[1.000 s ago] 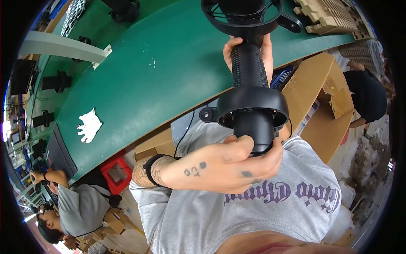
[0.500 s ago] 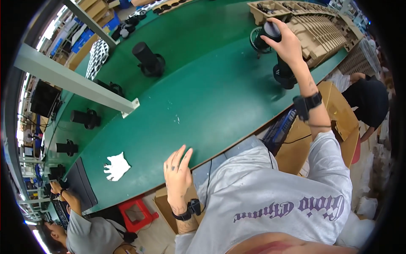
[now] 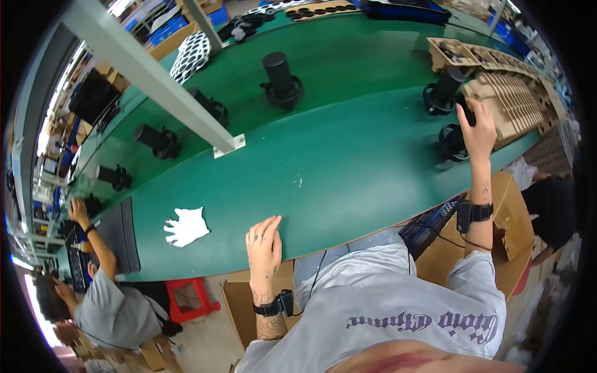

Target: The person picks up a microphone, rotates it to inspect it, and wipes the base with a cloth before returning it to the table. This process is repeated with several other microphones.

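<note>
head | left hand [image 3: 264, 242] flat, grip spread, on green table [image 3: 348, 168] | right hand [image 3: 477, 127] grip pinching black cylinder [image 3: 457, 137]

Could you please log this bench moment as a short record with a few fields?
Surface: green workbench
Left hand: flat on the bench's near edge, holding nothing
Right hand: stretched out, on a black cylindrical part
Nearby: second black cylindrical part, cardboard trays, white glove
Other people: a person seated at far left
</note>
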Demonstrator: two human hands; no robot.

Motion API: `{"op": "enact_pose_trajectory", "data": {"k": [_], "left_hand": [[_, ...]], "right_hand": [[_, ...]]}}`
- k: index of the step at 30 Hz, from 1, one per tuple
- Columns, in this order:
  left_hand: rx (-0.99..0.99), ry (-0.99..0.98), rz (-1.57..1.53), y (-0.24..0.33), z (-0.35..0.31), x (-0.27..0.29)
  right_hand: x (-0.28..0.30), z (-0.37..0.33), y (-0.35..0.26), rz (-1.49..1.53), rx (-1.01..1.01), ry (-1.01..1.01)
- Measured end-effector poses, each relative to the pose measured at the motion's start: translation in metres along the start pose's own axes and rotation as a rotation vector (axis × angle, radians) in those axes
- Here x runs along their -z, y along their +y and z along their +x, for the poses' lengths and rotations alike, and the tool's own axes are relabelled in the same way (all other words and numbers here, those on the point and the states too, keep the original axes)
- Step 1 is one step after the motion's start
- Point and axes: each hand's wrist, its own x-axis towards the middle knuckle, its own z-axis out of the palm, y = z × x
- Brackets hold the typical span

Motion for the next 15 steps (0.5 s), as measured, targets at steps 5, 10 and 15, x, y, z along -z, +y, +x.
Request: {"op": "enact_pose_trajectory", "data": {"k": [5,10,15], "left_hand": [[0.018,0.052,0.021,-0.006,-0.003,-0.002],[0.065,0.075,0.026,-0.007,-0.007,0.0],[0.047,0.079,-0.014,-0.005,-0.005,0.005]], "right_hand": [[0.006,0.015,-0.022,-0.026,0.191,0.113],[-0.013,0.05,-0.156,0.57,0.23,-0.01],[-0.115,0.1,-0.291,0.536,0.313,-0.21]]}}
